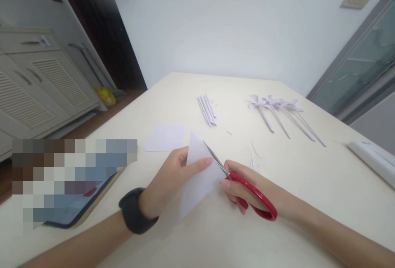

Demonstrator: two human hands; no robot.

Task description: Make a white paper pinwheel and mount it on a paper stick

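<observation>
My left hand point(182, 169) pinches a folded-looking triangle of white paper point(200, 185), thumb on its near face and the other fingers hidden behind. In my right hand point(236, 181) is a pair of scissors point(259, 200) with red handles, its metal blades lying along the paper's upper right edge. Whether the blades are parted cannot be made out. A flat white paper sheet point(165, 138) lies on the table just beyond my left hand. Thin paper scraps point(253, 157) lie beyond my right hand.
Several rolled paper sticks point(206, 111) lie mid-table. Paper pinwheels point(277, 107) on sticks rest at the far right. A tablet-like device point(77, 214), partly blurred out, is at left, and a white roll point(375, 161) at the right edge. A wall point(216, 25) stands behind the table.
</observation>
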